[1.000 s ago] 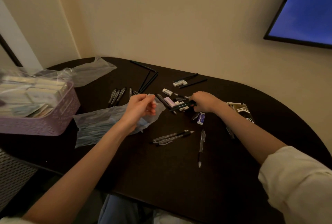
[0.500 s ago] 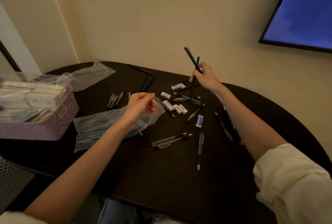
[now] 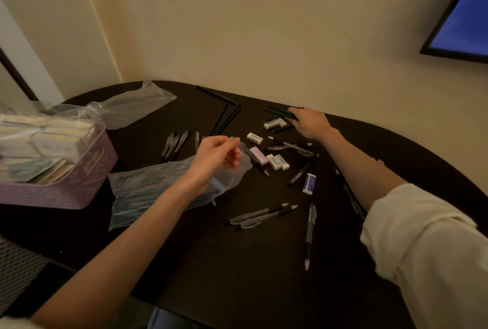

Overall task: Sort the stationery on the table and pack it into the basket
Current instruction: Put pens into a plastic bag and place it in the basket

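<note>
My left hand (image 3: 217,155) pinches the open mouth of a clear plastic bag (image 3: 153,191) that lies on the dark table (image 3: 237,262) with dark pencils inside. My right hand (image 3: 311,124) is stretched to the far edge of the table, fingers closed around a few dark pencils (image 3: 280,111) held low and flat. Loose erasers (image 3: 276,161) and clear pens (image 3: 261,215) are scattered between my hands. More dark pencils (image 3: 224,118) lie further back. The purple basket (image 3: 76,181) stands at the left, filled with wrapped packs.
A second, empty plastic bag (image 3: 132,107) lies behind the basket. A group of pens (image 3: 174,142) sits left of my left hand. The wall runs close behind the table, with a screen (image 3: 464,17) at the upper right. A woven chair (image 3: 15,273) is at the lower left.
My right hand took pencils from the middle pile, lifted them upright, then lowered them flat to the table's far edge. My left hand stayed on the bag's mouth.
</note>
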Available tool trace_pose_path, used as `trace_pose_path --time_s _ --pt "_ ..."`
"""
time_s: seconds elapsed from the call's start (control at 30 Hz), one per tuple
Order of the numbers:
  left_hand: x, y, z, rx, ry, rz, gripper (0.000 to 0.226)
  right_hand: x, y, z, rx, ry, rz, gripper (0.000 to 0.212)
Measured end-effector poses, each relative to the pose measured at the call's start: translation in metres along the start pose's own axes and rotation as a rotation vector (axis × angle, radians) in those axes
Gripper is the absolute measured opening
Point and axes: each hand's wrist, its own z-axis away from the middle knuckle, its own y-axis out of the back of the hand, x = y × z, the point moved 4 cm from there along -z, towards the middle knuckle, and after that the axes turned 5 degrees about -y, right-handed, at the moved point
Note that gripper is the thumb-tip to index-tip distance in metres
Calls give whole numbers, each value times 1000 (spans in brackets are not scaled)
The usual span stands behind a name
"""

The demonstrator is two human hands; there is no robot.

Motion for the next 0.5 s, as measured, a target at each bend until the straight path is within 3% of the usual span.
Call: trace_pose_path --time_s 0.33,0.5 --pt "-7 7 -11 -28 9 33 24 8 -24 -18 -142 -60 -8 15" --pt "-5 8 -15 -25 6 25 24 7 -19 -25 -149 -35 118 33"
